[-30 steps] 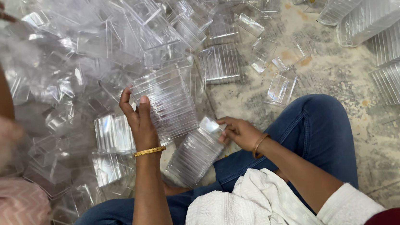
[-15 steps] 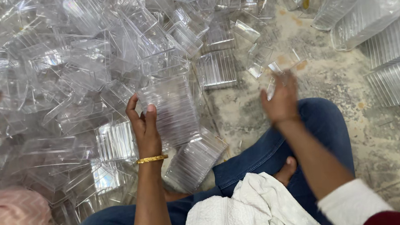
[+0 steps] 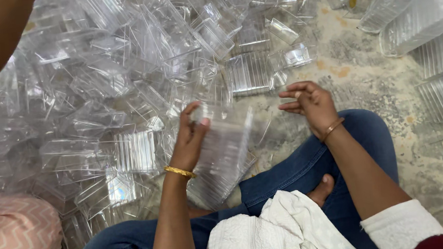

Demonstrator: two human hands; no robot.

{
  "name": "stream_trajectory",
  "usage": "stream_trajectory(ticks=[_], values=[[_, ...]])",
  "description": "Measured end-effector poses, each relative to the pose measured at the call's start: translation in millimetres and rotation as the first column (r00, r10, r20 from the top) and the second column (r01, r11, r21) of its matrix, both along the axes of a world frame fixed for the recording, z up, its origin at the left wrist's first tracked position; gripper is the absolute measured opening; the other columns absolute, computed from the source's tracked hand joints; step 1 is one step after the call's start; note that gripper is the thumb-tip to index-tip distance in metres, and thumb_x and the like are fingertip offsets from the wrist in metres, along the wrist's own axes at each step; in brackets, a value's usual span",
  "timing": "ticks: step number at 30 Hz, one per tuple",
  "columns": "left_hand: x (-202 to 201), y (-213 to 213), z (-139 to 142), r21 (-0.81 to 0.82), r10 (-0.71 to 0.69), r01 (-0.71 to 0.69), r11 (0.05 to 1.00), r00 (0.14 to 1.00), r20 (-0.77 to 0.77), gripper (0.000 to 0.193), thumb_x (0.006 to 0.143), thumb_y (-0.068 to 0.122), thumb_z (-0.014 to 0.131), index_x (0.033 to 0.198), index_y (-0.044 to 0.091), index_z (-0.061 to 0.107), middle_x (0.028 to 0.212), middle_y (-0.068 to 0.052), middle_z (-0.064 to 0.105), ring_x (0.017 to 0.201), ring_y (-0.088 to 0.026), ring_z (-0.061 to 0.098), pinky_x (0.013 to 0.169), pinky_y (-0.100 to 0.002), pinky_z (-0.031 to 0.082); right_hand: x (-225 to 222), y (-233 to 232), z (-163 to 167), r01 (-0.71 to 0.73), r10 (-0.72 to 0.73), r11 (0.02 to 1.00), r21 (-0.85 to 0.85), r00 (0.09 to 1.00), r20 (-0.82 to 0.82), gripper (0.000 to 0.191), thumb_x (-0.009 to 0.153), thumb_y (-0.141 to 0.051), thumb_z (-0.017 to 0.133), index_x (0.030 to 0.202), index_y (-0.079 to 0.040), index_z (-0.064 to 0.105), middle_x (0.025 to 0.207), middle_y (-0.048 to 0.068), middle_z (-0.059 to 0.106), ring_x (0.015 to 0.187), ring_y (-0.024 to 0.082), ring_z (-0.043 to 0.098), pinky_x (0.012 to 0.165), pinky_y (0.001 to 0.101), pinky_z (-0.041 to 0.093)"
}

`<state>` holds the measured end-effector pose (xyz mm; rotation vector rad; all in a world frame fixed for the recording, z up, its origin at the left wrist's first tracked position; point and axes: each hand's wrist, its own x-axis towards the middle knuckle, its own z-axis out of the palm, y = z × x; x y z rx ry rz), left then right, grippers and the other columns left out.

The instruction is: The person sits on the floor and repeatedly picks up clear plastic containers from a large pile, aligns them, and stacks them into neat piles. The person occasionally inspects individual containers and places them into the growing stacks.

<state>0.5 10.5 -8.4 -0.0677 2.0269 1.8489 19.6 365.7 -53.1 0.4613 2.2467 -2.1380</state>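
The left hand (image 3: 189,138) grips a stack of clear plastic containers (image 3: 223,156) held above the lap, near the heap of loose containers (image 3: 95,82) on the floor (image 3: 366,74) — the right hand (image 3: 309,103) hovers just beside it, fingers loosely curled, holding nothing.

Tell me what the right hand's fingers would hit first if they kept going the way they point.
The right hand points left, so it would probably meet the stack of clear plastic trays in the left hand first, though depth is unclear.
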Motion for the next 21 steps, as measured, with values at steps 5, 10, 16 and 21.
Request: stream_trajectory(ticks=[5, 10, 16, 21], values=[[7, 7, 4, 0.032, -0.127, 0.129, 0.991, 0.990, -0.065, 0.061, 0.096, 0.045, 0.058, 0.149, 0.022, 0.039, 0.163, -0.012, 0.035, 0.145, -0.041, 0.038, 0.114, -0.050, 0.036, -2, -7, 12, -0.082, 0.089, 0.939, 0.335, 0.996, -0.006, 0.036, 0.098, -0.019, 0.063, 0.131, -0.003, 0.061, 0.121, 0.017, 0.069, 0.106, 0.029, 0.068, 0.092, 0.0400, 0.056], [4, -2, 7, -0.080, 0.024, -0.033, 0.996, 0.993, -0.117, 0.059, 0.103, 0.046, 0.054, 0.154, 0.020, 0.043, 0.110, -0.007, 0.042, 0.096, -0.021, 0.042, 0.086, -0.036, 0.041, 25, -34, 23, -0.397, 0.555, 0.574, 0.716, 0.832, 0.015, 0.070, 0.082, -0.037, 0.079, 0.141, -0.008, 0.056, 0.140, 0.020, 0.053, 0.131, 0.039, 0.050, 0.108, 0.0488, 0.044], [3, -3, 7, -0.062, 0.101, -0.110, 0.992, 0.985, -0.141, 0.060, 0.100, 0.050, 0.053, 0.150, 0.018, 0.044, 0.079, 0.004, 0.046, 0.070, -0.008, 0.039, 0.069, -0.027, 0.040, 42, -43, 44, -0.587, 0.715, 0.424, 0.690, 0.684, 0.143, 0.083, 0.077, -0.035, 0.088, 0.145, -0.009, 0.047, 0.140, 0.023, 0.048, 0.130, 0.041, 0.048, 0.105, 0.0505, 0.041], [2, -3, 8, -0.105, 0.022, -0.031, 0.994, 0.996, -0.087, 0.062, 0.101, 0.051, 0.051, 0.153, 0.020, 0.043, 0.112, -0.009, 0.053, 0.101, -0.020, 0.049, 0.090, -0.036, 0.044, 44, -49, 58, -0.537, 0.326, 0.698, 0.474, 0.827, 0.458, 0.063, 0.086, -0.012, 0.073, 0.144, -0.019, 0.050, 0.127, 0.019, 0.066, 0.112, 0.031, 0.072, 0.095, 0.0410, 0.058]])
